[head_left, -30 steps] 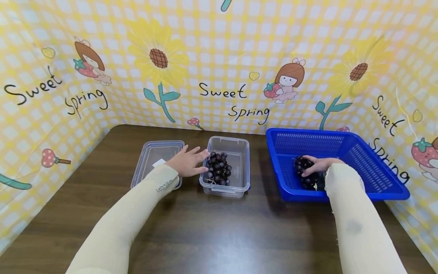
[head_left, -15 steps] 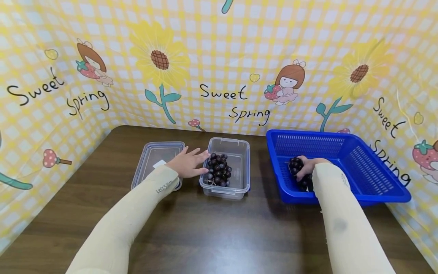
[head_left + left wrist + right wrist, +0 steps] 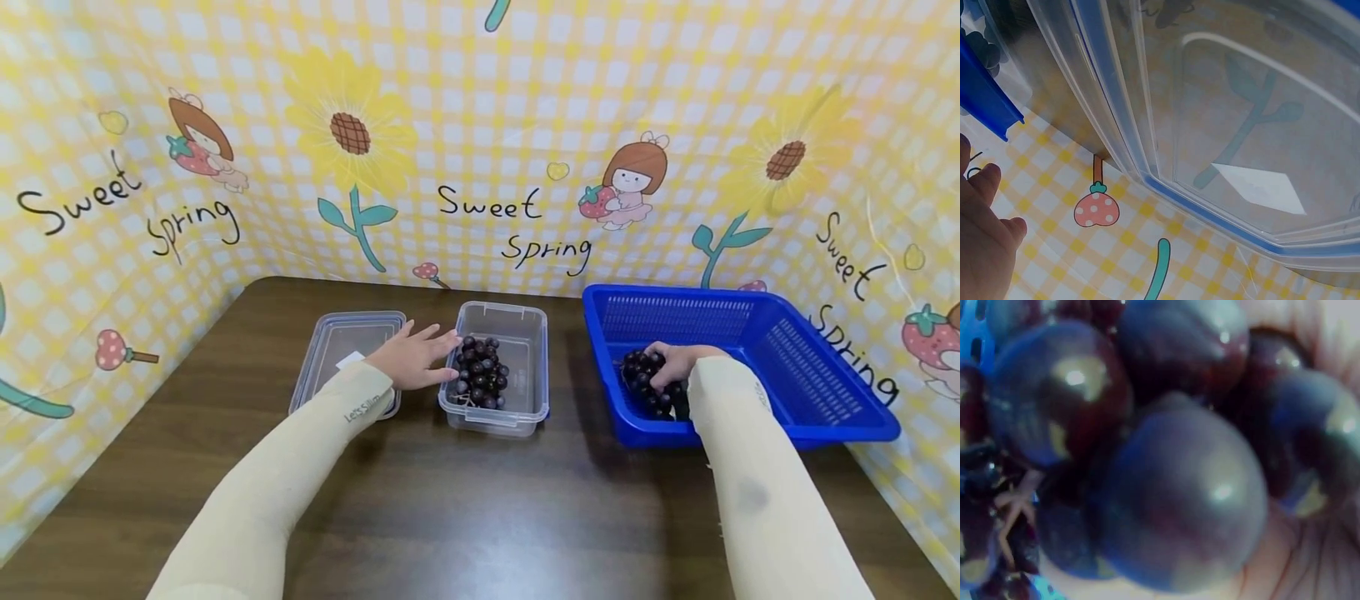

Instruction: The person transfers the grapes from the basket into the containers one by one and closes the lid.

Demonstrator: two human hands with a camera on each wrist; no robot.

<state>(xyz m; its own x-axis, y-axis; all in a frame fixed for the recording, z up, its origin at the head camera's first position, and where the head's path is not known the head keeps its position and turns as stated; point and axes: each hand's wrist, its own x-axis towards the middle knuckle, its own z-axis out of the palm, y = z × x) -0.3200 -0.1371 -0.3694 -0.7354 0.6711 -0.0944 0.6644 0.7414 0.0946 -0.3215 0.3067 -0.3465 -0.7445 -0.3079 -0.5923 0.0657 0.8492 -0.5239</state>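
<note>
In the head view my right hand (image 3: pixel 678 364) grips a bunch of dark purple grapes (image 3: pixel 641 382) in the left part of a blue plastic basket (image 3: pixel 795 342). Close up in the right wrist view, grapes (image 3: pixel 1185 494) press against the palm (image 3: pixel 1310 550); the far fingertips are hidden. My left hand (image 3: pixel 411 360) has its fingers spread, fingertips right at the left rim of a clear container (image 3: pixel 531 358). Inside that container, on its left side, lies another bunch of grapes (image 3: pixel 482 375).
Left of the container lies its clear lid (image 3: pixel 330 350) with a blue seal and white label, partly under the left hand. The brown wooden table (image 3: pixel 465 508) meets a yellow checked cloth (image 3: pixel 487 150) at the back and sides.
My right hand has moved left within the basket, bringing the bunch closer to the basket's left wall, then slightly lower. The left hand has stayed in place.
</note>
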